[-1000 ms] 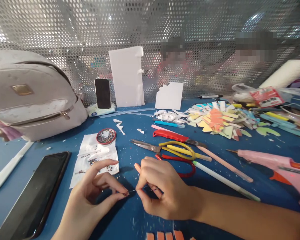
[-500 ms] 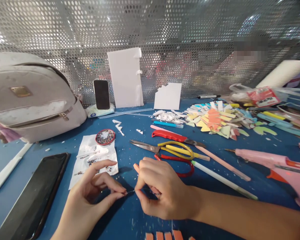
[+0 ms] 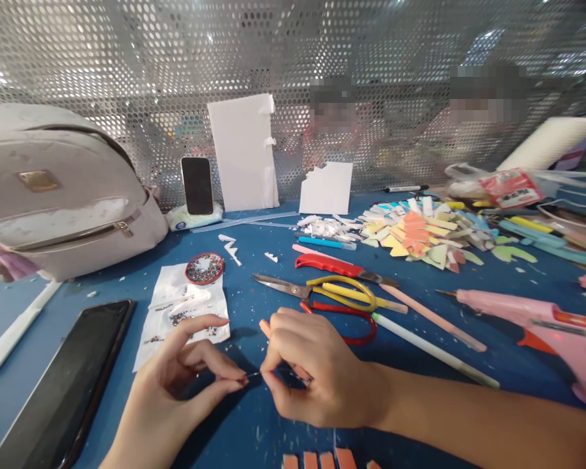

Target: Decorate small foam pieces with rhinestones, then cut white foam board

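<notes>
We hold a thin strand (image 3: 254, 374) pinched in our left hand (image 3: 178, 384) and our right hand (image 3: 317, 371), its long axis running roughly sideways across the gap between them, white paper (image 3: 188, 299) lying just beyond the left, nearer hand.

A blue counter (image 3: 127, 281) is carrying a flat black rectangular phone (image 3: 61, 384), red-and-yellow-handled metal scissors (image 3: 306, 291) and a pink pistol-shaped plastic glue gun (image 3: 508, 307).
</notes>
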The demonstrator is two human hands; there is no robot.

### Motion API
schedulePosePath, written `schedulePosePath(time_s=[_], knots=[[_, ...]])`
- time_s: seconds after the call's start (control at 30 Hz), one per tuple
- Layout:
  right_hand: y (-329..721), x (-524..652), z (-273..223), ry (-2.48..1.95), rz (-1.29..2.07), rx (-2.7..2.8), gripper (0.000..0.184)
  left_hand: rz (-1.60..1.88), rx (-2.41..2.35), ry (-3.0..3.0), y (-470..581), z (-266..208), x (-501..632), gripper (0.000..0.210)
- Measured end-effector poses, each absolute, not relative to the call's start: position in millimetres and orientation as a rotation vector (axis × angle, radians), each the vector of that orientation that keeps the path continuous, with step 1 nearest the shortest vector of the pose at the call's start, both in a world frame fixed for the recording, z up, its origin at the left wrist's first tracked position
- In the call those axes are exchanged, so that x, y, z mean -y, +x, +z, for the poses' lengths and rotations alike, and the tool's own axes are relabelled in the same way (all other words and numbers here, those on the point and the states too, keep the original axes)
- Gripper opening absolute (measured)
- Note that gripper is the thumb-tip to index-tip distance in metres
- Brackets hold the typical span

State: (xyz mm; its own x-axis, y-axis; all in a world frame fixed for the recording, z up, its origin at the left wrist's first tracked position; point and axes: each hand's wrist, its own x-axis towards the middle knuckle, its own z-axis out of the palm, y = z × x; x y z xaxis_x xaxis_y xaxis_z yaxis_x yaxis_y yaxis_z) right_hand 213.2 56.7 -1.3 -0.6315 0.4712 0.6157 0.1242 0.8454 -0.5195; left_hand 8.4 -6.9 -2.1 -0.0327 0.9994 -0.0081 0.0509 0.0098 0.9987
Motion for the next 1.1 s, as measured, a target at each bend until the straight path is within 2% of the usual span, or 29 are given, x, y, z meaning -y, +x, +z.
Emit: schedulePosePath(time_s=[1.1], knots=[[212.7, -57.1, -0.7, -0.432, 0.586, 2.196, 0.017, 1.222, -1.255, 1.200, 8.5, -1.4, 6.0, 0.042]])
